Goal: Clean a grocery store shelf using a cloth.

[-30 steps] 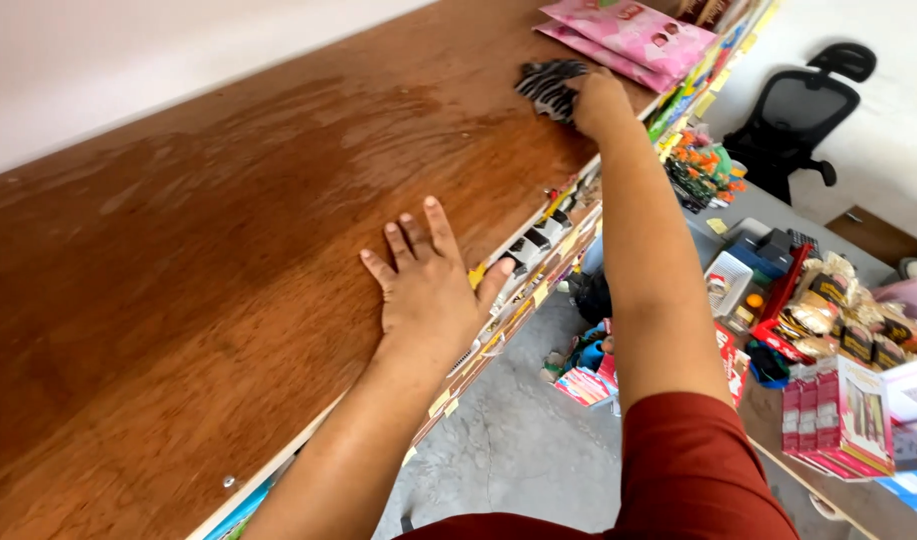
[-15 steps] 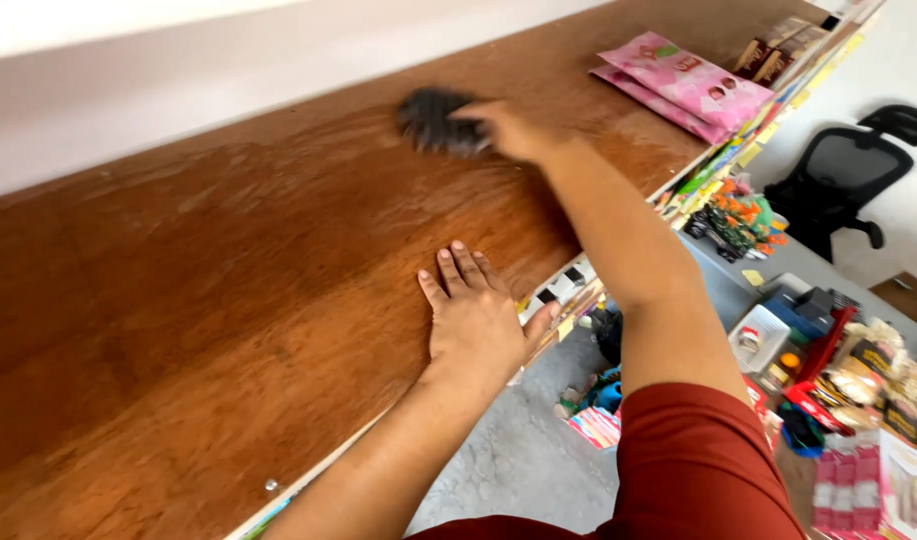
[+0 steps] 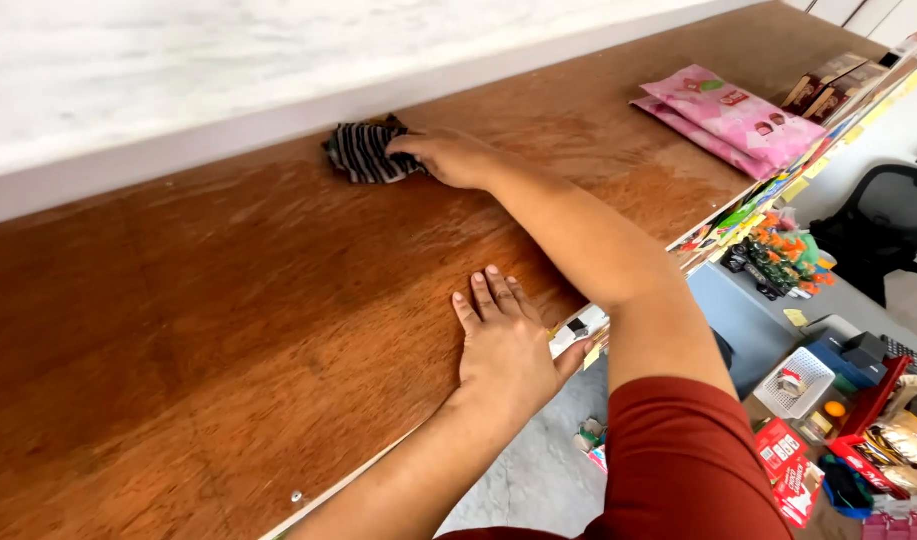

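I count one striped rag point(image 3: 363, 153), bunched, at the board's point(image 3: 208, 330) far edge against the white wall point(image 3: 178, 80). My right hand point(image 3: 448, 157) pinches it. Left hand point(image 3: 503, 340) lies spread, flat on glossy brown wood. Two pink packets point(image 3: 728, 115) lie stacked.

A wide wooden shelf top point(image 3: 228, 330) runs from lower left to upper right, with a wall point(image 3: 178, 70) standing along its far edge. A bunched cloth point(image 3: 363, 152) lies on the wood just before the wall, under the fingers of the right hand point(image 3: 448, 157), while the left hand point(image 3: 503, 345) rests flat on the wood nearer the front edge, well apart from the cloth. Flat packets point(image 3: 728, 115) lie on the wood far to the right, small boxes point(image 3: 828, 90) behind them, and a chair point(image 3: 883, 235) stands beyond the front edge on the right.
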